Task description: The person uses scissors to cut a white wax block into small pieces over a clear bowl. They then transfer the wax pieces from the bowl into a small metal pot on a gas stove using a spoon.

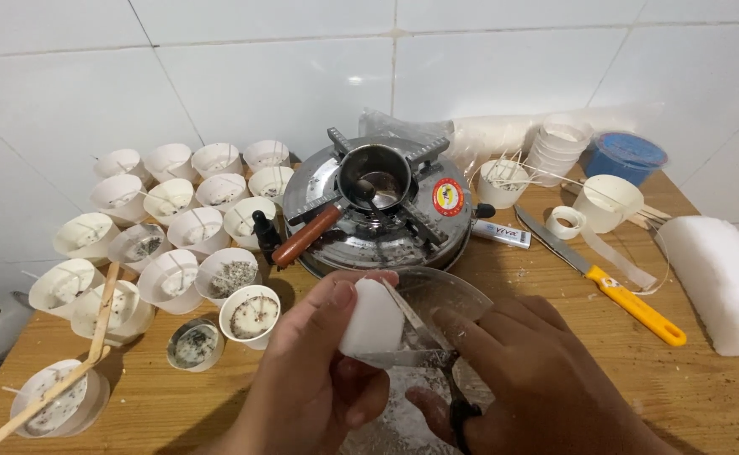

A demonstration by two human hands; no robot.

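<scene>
Fingers of the left hand (319, 371) clamp a white wax block (372, 318) at lower centre; right hand (530, 379) grips scissors (433, 354) cutting it

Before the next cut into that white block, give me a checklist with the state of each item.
1. Left hand grips the white wax block firmly: ok, thumb on top, fingers under it.
2. Right hand holds the scissors: ok, blade lies against the block.
3. Left fingers away from the blade: cannot tell, the block hides them.
4. Glass bowl under the block to catch shavings: ok, white flakes lie in it.
5. Small pot seated on the stove: ok, upright on the supports.
6. Yellow-handled knife away from the hands: ok, flat on the table.
</scene>
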